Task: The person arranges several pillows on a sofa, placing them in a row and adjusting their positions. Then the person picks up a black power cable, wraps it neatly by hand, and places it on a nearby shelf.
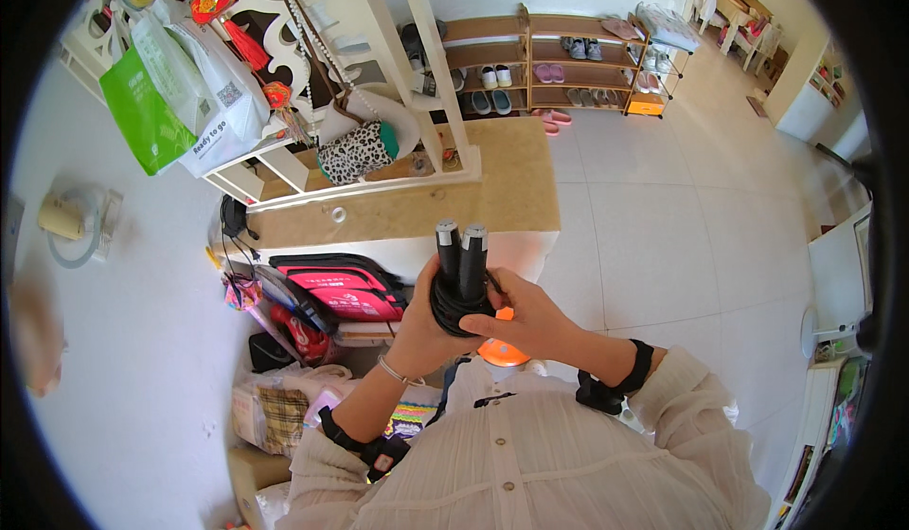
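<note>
A black skipping rope (461,303) is bundled between my hands at chest height. Its two black handles (461,260) stand side by side, pointing away from me, with silver caps at their ends. The cord is wound in several turns around the lower part of the handles. My left hand (419,331) wraps the bundle from the left side. On the right, my right hand (529,313) has its thumb against the coil and its fingers by a bit of cord. Behind the wrists shows an orange object (503,352), partly hidden.
Just beyond my hands is a brown-topped ledge (398,214), bearing a white lattice shelf (355,192) with hanging bags. A red-and-black bag (348,292) and other items crowd the left below. Shoe racks (529,61) line the far wall, beyond the tiled floor (653,246).
</note>
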Available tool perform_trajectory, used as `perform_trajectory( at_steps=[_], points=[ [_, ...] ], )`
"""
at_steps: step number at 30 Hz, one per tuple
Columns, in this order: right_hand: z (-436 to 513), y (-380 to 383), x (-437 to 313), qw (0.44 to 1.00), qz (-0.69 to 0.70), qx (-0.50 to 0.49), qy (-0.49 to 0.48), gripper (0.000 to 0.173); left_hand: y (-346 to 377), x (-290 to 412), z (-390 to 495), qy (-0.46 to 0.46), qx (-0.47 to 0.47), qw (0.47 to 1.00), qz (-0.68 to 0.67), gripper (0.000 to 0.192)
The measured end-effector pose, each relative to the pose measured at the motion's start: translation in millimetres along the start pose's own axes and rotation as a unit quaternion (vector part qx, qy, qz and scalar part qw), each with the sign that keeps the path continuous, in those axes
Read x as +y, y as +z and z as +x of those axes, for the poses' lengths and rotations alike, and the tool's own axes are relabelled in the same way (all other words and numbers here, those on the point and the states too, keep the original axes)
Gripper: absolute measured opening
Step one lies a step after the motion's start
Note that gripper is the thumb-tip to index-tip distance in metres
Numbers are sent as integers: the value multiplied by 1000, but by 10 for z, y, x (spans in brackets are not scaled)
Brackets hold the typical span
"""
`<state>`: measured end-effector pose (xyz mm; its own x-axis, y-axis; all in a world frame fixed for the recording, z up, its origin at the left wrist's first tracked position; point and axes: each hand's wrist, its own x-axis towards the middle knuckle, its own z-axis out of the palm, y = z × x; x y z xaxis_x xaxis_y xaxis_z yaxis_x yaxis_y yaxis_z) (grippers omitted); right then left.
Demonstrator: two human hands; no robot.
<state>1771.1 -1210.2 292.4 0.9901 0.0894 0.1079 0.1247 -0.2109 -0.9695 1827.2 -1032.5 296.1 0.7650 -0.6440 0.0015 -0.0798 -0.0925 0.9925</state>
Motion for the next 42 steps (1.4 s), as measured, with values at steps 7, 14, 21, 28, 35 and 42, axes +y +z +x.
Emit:
perform_trajectory(
  at_steps=[7, 14, 21, 28, 35, 42],
  points=[
    [79, -29, 110, 906, 412, 26, 88, 22, -20, 16, -124, 58, 18, 996, 61, 105],
    [108, -194, -29, 911, 388, -98, 94, 48, -104, 67, -273, 51, -5, 998, 33, 101],
    [27, -347, -198, 965, 205, -155, 51, 76, -165, 55, -387, 35, -107, 989, 96, 108],
    [17, -320, -128, 977, 174, -113, 42, 61, -71, 51, -399, 36, -59, 995, 73, 103],
    [-22, -260, -200, 957, 276, -41, 76, 59, -124, 41, -382, 121, -9, 962, 244, 92],
    [-41, -402, -277, 936, 325, -123, 57, 62, -204, 115, -455, 223, -19, 936, 273, 82]
  ],
)
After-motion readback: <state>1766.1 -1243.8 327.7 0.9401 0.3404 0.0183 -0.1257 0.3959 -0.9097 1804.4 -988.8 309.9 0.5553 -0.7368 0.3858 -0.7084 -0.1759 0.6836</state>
